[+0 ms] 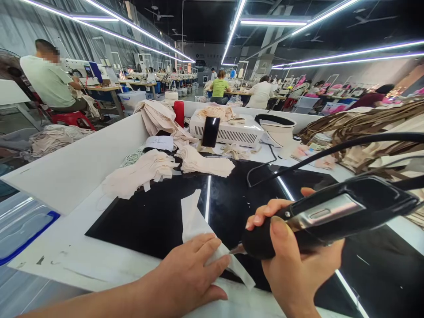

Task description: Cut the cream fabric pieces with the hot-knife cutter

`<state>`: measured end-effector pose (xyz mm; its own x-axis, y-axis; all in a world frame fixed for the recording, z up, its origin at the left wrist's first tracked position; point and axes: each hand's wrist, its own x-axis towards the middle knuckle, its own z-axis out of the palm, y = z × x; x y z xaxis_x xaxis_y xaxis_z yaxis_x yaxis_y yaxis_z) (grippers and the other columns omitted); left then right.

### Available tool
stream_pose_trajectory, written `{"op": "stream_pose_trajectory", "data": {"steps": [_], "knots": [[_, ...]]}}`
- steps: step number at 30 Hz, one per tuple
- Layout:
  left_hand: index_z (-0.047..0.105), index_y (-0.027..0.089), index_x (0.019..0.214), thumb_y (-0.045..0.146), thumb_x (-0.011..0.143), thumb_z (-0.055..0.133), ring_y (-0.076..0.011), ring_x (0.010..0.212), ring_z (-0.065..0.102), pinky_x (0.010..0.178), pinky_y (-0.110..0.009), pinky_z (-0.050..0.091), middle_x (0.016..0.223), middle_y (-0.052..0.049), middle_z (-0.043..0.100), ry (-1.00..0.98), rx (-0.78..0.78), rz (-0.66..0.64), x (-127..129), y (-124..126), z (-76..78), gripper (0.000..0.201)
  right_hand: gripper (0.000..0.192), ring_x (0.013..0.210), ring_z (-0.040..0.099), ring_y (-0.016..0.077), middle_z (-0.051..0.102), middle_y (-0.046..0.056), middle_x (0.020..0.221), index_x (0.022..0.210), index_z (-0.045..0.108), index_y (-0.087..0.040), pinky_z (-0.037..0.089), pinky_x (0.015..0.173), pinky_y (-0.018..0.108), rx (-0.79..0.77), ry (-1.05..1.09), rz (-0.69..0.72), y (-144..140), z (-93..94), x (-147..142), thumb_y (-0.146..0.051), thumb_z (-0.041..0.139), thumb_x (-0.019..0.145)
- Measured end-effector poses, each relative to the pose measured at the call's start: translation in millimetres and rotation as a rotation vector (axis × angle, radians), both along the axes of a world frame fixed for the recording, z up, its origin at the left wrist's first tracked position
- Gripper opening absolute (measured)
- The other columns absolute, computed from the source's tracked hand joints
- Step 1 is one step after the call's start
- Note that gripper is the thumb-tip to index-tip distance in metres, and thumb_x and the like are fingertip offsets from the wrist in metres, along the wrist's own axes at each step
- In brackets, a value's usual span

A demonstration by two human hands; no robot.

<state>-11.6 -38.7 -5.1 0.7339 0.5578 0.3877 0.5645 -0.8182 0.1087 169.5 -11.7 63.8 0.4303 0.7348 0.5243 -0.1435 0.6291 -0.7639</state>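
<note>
A narrow white fabric piece [194,216] lies on the black glass board [145,221]. My left hand [192,269] rests flat on it near the board's front edge, fingers stretched out and pressing it down. In my right hand [294,260] is a black corded hot knife [318,216] with a silver strip along its body, fingers wrapped round it. Its pointed metal tip [237,250] touches or nearly touches the fabric edge beside my left fingertips. The part of the fabric under my left hand is hidden.
Stacks of cream fabric pieces [142,172] lie at the board's back left. Behind stand a phone [211,131], a white vented box [238,132] and a red cylinder [179,113]. A black cable [357,143] arches over the right side. Several people sit at sewing tables beyond.
</note>
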Motion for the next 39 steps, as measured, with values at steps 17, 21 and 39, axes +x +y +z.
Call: {"op": "stream_pose_trajectory", "data": {"steps": [17, 21, 39], "knots": [[0.061, 0.017, 0.133, 0.059, 0.084, 0.082, -0.0335, 0.130, 0.063, 0.113, -0.048, 0.055, 0.136, -0.018, 0.064, -0.040, -0.017, -0.012, 1.4, 1.9, -0.2, 0.067, 0.051, 0.059, 0.064, 0.0147, 0.069, -0.006, 0.080, 0.127, 0.059, -0.031, 0.059, 0.053, 0.032, -0.021, 0.037, 0.023, 14.3, 5.6, -8.3, -0.022, 0.083, 0.083], [0.061, 0.018, 0.132, 0.059, 0.080, 0.085, -0.0333, 0.129, 0.064, 0.111, -0.048, 0.056, 0.135, -0.019, 0.065, -0.068, -0.011, -0.006, 1.8, 1.7, -3.0, 0.070, 0.051, 0.059, 0.064, 0.0147, 0.070, -0.006, 0.079, 0.127, 0.059, -0.031, 0.059, 0.053, 0.032, -0.036, 0.034, 0.018, 14.8, 5.3, -9.5, -0.020, 0.082, 0.084], [0.058, 0.020, 0.136, 0.060, 0.083, 0.083, -0.0369, 0.128, 0.063, 0.104, -0.050, 0.059, 0.139, -0.022, 0.061, -0.028, -0.063, 0.025, 3.9, -0.4, 2.7, 0.071, 0.050, 0.059, 0.064, 0.0138, 0.069, -0.007, 0.081, 0.127, 0.057, -0.031, 0.059, 0.054, 0.031, -0.016, 0.022, 0.029, 22.7, 1.6, -12.6, -0.022, 0.082, 0.084]]}}
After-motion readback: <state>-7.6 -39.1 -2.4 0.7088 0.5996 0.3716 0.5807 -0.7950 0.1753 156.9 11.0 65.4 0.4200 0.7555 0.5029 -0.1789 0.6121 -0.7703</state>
